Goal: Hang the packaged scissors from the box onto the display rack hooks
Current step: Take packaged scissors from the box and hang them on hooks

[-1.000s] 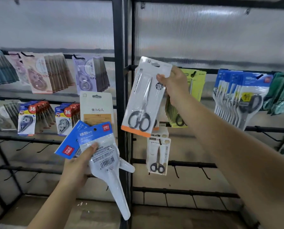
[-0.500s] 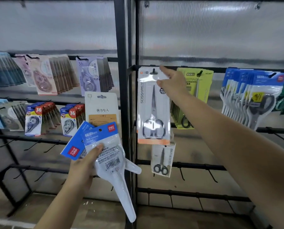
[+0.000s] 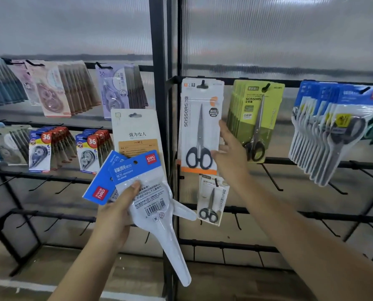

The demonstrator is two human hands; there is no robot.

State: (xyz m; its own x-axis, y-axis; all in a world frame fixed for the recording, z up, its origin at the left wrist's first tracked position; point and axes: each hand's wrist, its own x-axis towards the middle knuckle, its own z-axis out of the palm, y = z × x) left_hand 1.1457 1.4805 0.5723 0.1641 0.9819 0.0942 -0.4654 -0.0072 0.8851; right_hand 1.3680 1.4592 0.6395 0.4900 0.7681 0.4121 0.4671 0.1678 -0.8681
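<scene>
White-and-orange carded scissors pack [image 3: 199, 127] hangs on a hook of the black display rack [image 3: 172, 148] | right hand [image 3: 230, 157] just right of that pack, fingers loose and spread, holding nothing | left hand [image 3: 116, 216] lower left of it, gripping blue-topped scissors packets [image 3: 146, 192] fanned with a beige card [image 3: 137, 133]

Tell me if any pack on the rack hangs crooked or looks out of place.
The small scissors pack on the lower rail hangs tilted, its bottom swung left, alone on its hook. The white scissors pack above hangs nearly straight, as do the green packs and the blue packs. Nothing looks damaged.
</scene>
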